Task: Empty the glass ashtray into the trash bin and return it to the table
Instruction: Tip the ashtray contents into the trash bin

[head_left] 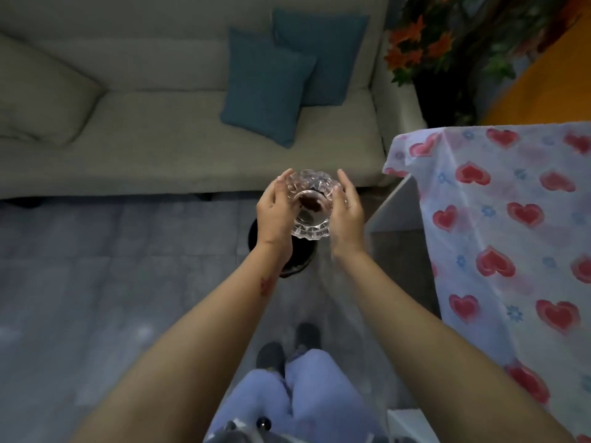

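The cut-glass ashtray (311,203) is held up in front of me between both hands, with dark brown bits lying in its bowl. My left hand (275,212) grips its left side and my right hand (347,212) presses against its right side. Directly below it on the floor stands the dark round trash bin (299,260), mostly hidden behind my left wrist and the ashtray. The table (511,219), covered with a white cloth printed with red hearts, stands to my right.
A beige sofa (160,139) with two teal cushions (271,84) runs along the far side. A plant with orange flowers (431,46) stands at the back right. Grey floor (96,266) lies to my left; my feet are below.
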Tool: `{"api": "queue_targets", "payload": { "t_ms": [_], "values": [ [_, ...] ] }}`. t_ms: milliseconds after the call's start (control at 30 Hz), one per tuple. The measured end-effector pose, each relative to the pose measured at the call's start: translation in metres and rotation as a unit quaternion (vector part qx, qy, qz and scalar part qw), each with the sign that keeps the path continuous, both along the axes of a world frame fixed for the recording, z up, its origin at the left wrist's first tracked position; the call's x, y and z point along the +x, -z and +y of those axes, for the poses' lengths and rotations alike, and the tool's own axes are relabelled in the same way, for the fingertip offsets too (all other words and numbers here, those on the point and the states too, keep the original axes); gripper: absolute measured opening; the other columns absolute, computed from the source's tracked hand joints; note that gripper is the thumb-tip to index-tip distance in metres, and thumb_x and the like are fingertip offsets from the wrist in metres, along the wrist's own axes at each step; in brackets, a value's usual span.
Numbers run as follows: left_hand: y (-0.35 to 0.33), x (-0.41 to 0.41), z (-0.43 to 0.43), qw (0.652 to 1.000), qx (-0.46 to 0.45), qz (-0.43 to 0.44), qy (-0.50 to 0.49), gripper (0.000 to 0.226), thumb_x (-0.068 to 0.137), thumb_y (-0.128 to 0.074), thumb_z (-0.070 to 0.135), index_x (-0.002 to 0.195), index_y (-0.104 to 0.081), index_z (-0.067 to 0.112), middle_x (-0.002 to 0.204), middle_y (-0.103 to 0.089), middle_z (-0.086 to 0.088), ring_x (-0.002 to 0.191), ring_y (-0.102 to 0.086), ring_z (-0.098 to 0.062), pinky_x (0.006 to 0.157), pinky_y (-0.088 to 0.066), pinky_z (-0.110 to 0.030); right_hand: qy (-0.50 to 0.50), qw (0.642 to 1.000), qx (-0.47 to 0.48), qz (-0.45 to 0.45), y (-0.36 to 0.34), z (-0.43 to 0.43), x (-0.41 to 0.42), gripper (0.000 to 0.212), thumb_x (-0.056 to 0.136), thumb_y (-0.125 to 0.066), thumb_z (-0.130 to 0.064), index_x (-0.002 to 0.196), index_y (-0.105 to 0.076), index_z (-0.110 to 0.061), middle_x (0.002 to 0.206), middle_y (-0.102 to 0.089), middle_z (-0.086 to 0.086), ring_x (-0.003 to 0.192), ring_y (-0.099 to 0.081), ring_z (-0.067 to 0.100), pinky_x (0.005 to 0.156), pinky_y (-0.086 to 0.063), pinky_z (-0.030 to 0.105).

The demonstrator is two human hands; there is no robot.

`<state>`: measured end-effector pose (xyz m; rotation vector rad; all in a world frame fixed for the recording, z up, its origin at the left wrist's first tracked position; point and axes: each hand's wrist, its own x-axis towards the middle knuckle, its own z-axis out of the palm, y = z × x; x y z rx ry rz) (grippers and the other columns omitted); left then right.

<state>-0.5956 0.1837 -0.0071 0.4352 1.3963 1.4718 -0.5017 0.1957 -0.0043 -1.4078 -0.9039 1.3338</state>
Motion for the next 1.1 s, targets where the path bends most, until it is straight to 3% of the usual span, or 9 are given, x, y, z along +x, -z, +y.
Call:
{"api": "queue_targets", "payload": {
  "t_ms": [167,233,333,467,600,700,800,933,1100],
  "values": [
    [0.048,-0.014,0.022,0.998,0.001,-0.018,-0.057,0.029,0.103,-0.042,0.026,0.116,-0.065,0.013,0.109,-0.072,-0.012,0.105,-0.069,-0.028,0.096,-0.054,-0.041,-0.031,1.000,0.005,0.004,0.047,0.028,-0.016,0.040,0.104,-0.037,-0.006,0.143,-0.043,-0.003,0.124,-0.052,0.002,0.070,-0.060,-0.023,0.063,-0.044,0.000],
    [0.075,-0.018,0.029,0.997,0.000,-0.026,-0.072,0.031,0.103,-0.041,0.025,0.118,-0.064,0.010,0.113,-0.070,-0.017,0.110,-0.067,-0.032,0.098,-0.053,-0.043,-0.033,0.999,-0.004,0.010,0.073,0.037,-0.022,0.040,0.104,-0.039,-0.009,0.143,-0.044,-0.005,0.121,-0.055,0.004,0.070,-0.063,-0.020,0.065,-0.047,0.002],
    [0.124,-0.026,0.037,0.995,-0.007,-0.026,-0.092,0.029,0.103,-0.041,0.024,0.115,-0.065,0.012,0.118,-0.069,-0.020,0.113,-0.065,-0.034,0.101,-0.051,-0.048,-0.042,0.999,-0.026,0.023,0.125,0.047,-0.032,0.036,0.103,-0.042,-0.014,0.137,-0.052,-0.009,0.112,-0.067,0.009,0.075,-0.070,-0.004,0.072,-0.054,0.011],
    [0.200,-0.041,0.047,0.995,-0.026,-0.011,-0.098,0.028,0.103,-0.041,0.024,0.113,-0.066,0.017,0.117,-0.070,-0.015,0.113,-0.066,-0.029,0.100,-0.052,-0.042,-0.055,0.998,-0.030,0.004,0.203,0.058,-0.044,0.032,0.104,-0.042,-0.016,0.132,-0.056,-0.011,0.091,-0.069,-0.013,0.078,-0.071,0.000,0.082,-0.057,0.021],
    [0.284,-0.056,0.058,0.995,-0.031,0.000,-0.095,0.030,0.103,-0.042,0.025,0.120,-0.064,0.013,0.122,-0.068,-0.013,0.110,-0.066,-0.020,0.093,-0.054,-0.032,-0.074,0.996,-0.022,-0.036,0.288,0.069,-0.058,0.030,0.102,-0.043,-0.024,0.127,-0.061,-0.021,0.103,-0.067,-0.011,0.098,-0.069,0.011,0.089,-0.058,0.038],
    [0.348,-0.065,0.063,0.995,-0.025,0.014,-0.092,0.030,0.103,-0.043,0.024,0.122,-0.062,0.011,0.119,-0.068,-0.011,0.103,-0.066,-0.014,0.090,-0.054,-0.027,-0.092,0.993,-0.011,-0.076,0.350,0.076,-0.065,0.032,0.102,-0.041,-0.027,0.128,-0.060,-0.023,0.106,-0.066,-0.013,0.097,-0.067,0.003,0.083,-0.059,0.028],
    [0.406,-0.071,0.067,0.996,-0.016,0.034,-0.085,0.029,0.103,-0.044,0.024,0.122,-0.063,0.012,0.121,-0.067,-0.009,0.108,-0.065,-0.017,0.093,-0.053,-0.031,-0.106,0.984,0.004,-0.140,0.405,0.079,-0.068,0.034,0.101,-0.040,-0.032,0.129,-0.060,-0.031,0.104,-0.064,-0.023,0.106,-0.064,0.008,0.101,-0.050,0.037],
    [0.466,-0.075,0.070,0.996,-0.004,0.054,-0.072,0.033,0.103,-0.043,0.023,0.126,-0.061,0.009,0.127,-0.065,-0.012,0.118,-0.062,-0.024,0.105,-0.048,-0.042,-0.117,0.980,0.013,-0.158,0.462,0.082,-0.069,0.033,0.100,-0.040,-0.033,0.127,-0.060,-0.034,0.109,-0.063,-0.020,0.111,-0.062,0.010,0.104,-0.047,0.039],
    [0.502,-0.082,0.059,0.989,-0.002,0.147,-0.019,0.039,0.103,-0.040,0.029,0.134,-0.055,0.013,0.135,-0.061,-0.005,0.127,-0.056,-0.015,0.111,-0.042,-0.037,-0.102,0.985,0.024,-0.135,0.500,0.086,-0.069,0.031,0.101,-0.041,-0.026,0.124,-0.063,-0.028,0.102,-0.064,-0.020,0.089,-0.067,0.002,0.094,-0.053,0.032]
  ]
}}
